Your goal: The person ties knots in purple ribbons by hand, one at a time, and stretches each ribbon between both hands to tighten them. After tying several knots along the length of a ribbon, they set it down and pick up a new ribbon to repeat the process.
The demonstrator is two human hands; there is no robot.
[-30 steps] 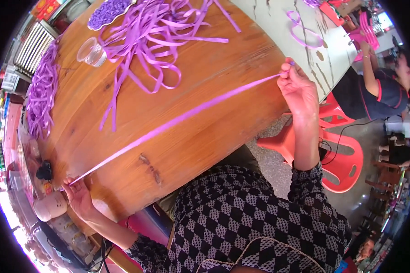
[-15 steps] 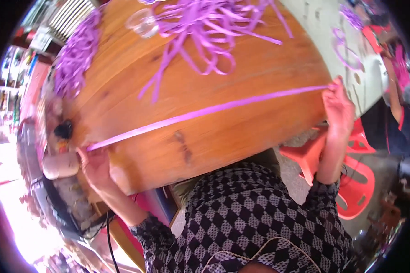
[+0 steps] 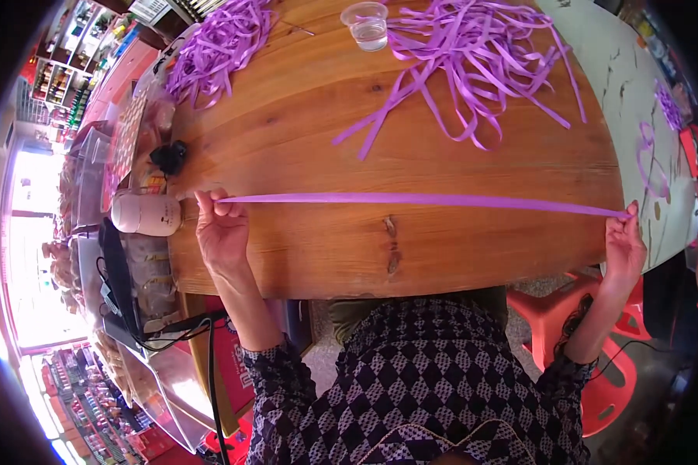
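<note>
A single purple ribbon point(image 3: 411, 199) is stretched taut from side to side above the wooden table point(image 3: 310, 260). Its left end is pinched between the fingertips of my left hand point(image 3: 223, 236), close to a pale rounded container. My right hand point(image 3: 625, 246) grips the other end, over the table's right edge. Beyond the ribbon lies a loose heap of purple ribbons point(image 3: 481, 66), several ends trailing toward me. A second purple pile point(image 3: 221, 50) sits at the far left of the table.
A clear plastic cup point(image 3: 367, 35) stands between the two piles. At the left edge are the pale container point(image 3: 146, 214) and a small black object point(image 3: 169, 157). A white marbled table point(image 3: 597, 46) adjoins on the right. Red plastic stools point(image 3: 547, 306) stand below right; a black cable point(image 3: 213, 372) hangs lower left.
My view has turned and shifted, so the table now appears more level. The ribbon, slanted before, runs nearly horizontal. Both hands still hold its ends.
</note>
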